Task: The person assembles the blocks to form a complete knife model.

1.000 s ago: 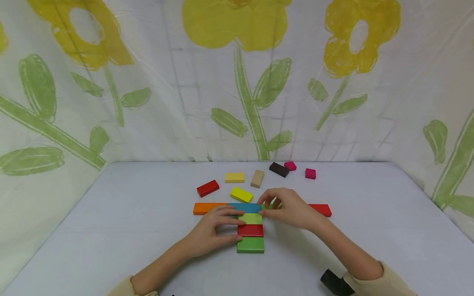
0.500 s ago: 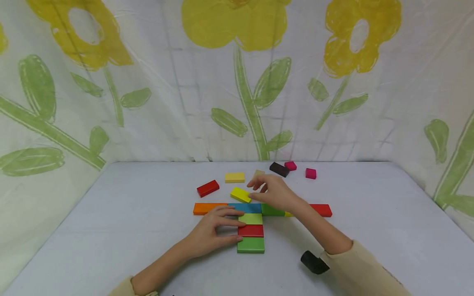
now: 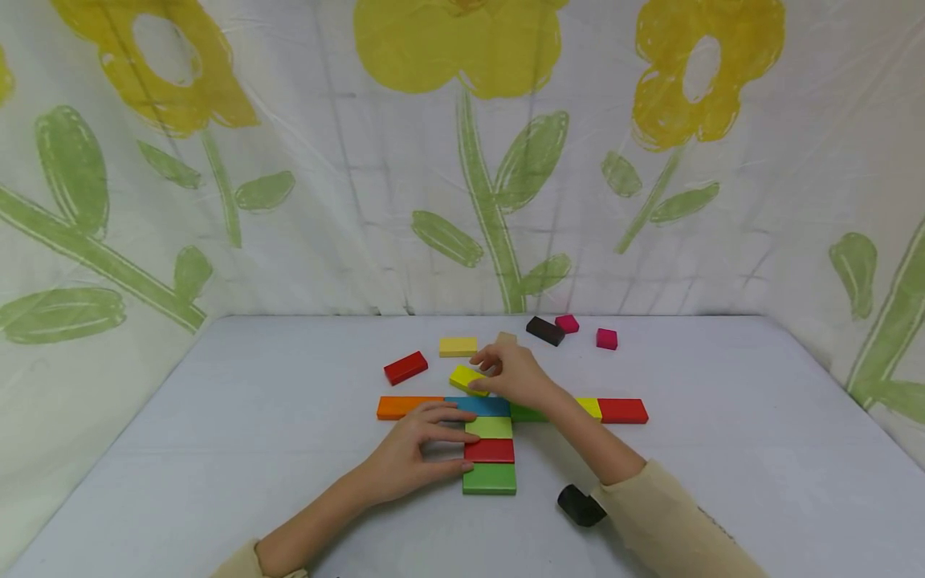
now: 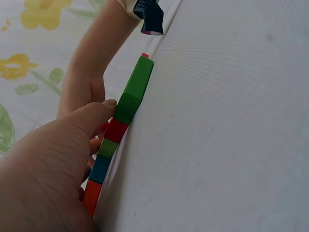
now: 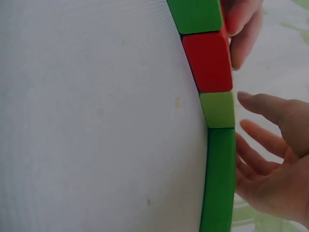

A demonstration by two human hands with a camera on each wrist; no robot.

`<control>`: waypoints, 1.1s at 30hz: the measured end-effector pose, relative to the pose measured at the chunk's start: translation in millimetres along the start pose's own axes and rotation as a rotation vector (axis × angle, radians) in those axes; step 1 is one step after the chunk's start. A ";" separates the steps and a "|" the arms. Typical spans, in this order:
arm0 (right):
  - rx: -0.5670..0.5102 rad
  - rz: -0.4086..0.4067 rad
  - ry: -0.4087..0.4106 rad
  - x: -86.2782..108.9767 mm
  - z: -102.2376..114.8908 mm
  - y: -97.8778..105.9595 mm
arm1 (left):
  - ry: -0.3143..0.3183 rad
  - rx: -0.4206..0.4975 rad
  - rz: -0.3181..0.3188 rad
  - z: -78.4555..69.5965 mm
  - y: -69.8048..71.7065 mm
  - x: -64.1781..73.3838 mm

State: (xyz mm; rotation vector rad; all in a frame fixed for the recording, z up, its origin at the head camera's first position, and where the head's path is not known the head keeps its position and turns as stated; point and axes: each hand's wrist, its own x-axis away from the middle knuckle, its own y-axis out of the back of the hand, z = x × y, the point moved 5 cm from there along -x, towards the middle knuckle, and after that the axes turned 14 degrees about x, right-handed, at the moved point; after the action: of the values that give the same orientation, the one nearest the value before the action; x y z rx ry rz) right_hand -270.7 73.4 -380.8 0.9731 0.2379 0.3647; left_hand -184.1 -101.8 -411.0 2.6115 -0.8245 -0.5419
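My left hand point(image 3: 412, 453) rests with spread fingers along the left side of a column of blocks: light green point(image 3: 493, 428), red point(image 3: 491, 450) and green point(image 3: 490, 479). The column meets a row made of an orange block point(image 3: 403, 407), a blue block point(image 3: 491, 407), a green block point(image 3: 526, 413), a yellow block point(image 3: 590, 408) and a red block point(image 3: 624, 411). Behind the row, my right hand point(image 3: 516, 377) reaches over a loose bright yellow block point(image 3: 462, 376), thumb at its near side. In the right wrist view the thumb and fingers point(image 5: 263, 137) stand apart.
Farther back lie a loose red block point(image 3: 406, 368), a pale yellow block point(image 3: 458, 347), a black block point(image 3: 545, 331) and two pink blocks point(image 3: 606, 339). A plain wooden block point(image 3: 507, 337) is mostly behind my right hand. A flower-printed cloth point(image 3: 325, 201) hangs behind the white table point(image 3: 217, 401).
My right hand has left the green block in the row and moved back and left to the loose bright yellow block. My left hand has stayed in place.
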 end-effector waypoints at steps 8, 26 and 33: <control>0.002 0.001 -0.047 -1.6 1.5 -5.6 | -0.002 0.004 -0.003 0.2 -0.2 0.4; 0.026 0.012 -0.045 -2.5 1.2 1.5 | 0.010 0.014 -0.010 1.5 -0.4 0.2; 0.055 0.018 0.014 4.0 3.2 18.0 | 0.012 0.011 -0.015 0.9 -0.1 0.0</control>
State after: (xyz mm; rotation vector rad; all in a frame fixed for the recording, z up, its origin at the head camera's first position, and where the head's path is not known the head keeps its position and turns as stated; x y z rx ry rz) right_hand -269.4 81.8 -364.1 1.0278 0.2532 0.3835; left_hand -184.5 -102.0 -411.7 2.6303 -0.8069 -0.5272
